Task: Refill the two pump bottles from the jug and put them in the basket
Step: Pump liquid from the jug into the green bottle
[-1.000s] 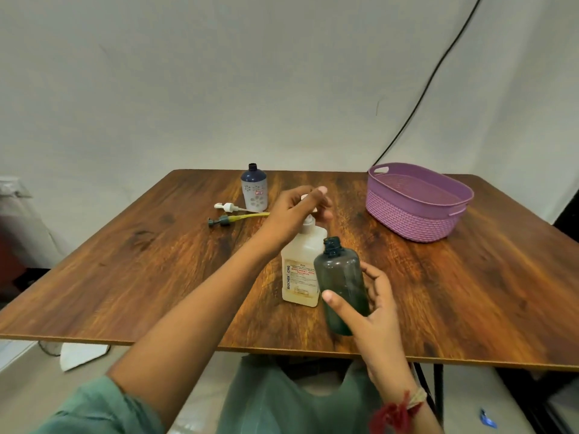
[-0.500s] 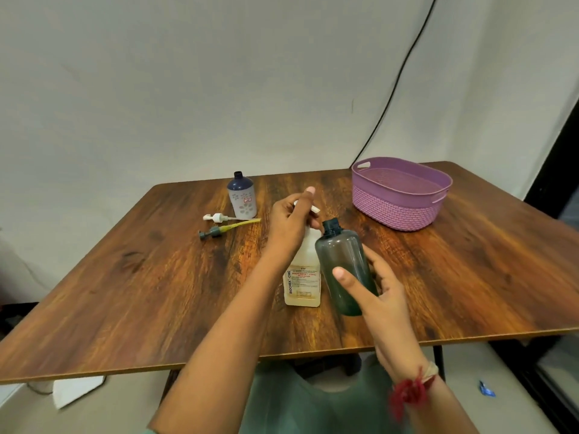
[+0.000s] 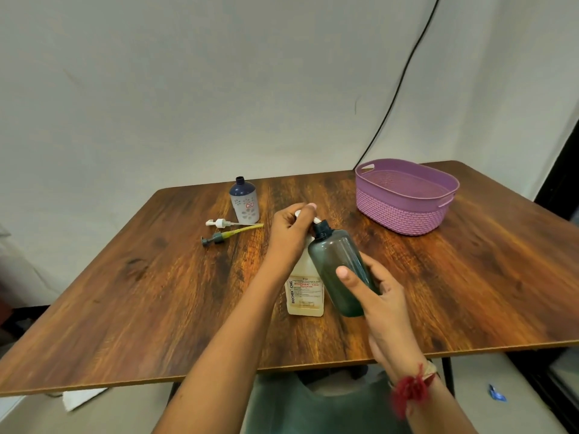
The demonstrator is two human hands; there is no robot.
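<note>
The table [image 3: 125,292] carries the basket [image 3: 404,214] far right, with no bottle in it yet. The jug [image 3: 305,292] stands upright near the front. The left hand [image 3: 289,233] curls round its top, probably to open it for pouring. The right hand [image 3: 379,292] wraps the green bottle [image 3: 338,267], which is tilted just beside the jug with its neck open and looks unfilled. The blue bottle [image 3: 244,202] stands uncapped at the back, with a white pump [image 3: 219,223] and a green pump [image 3: 219,237] lying beside it.

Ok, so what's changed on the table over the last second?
The right hand has tipped the dark green bottle from upright, its open neck now leaning toward the top of the jug. The left hand stays gripping the cap. The blue bottle, white pump, grey pump and basket have not moved.
</note>
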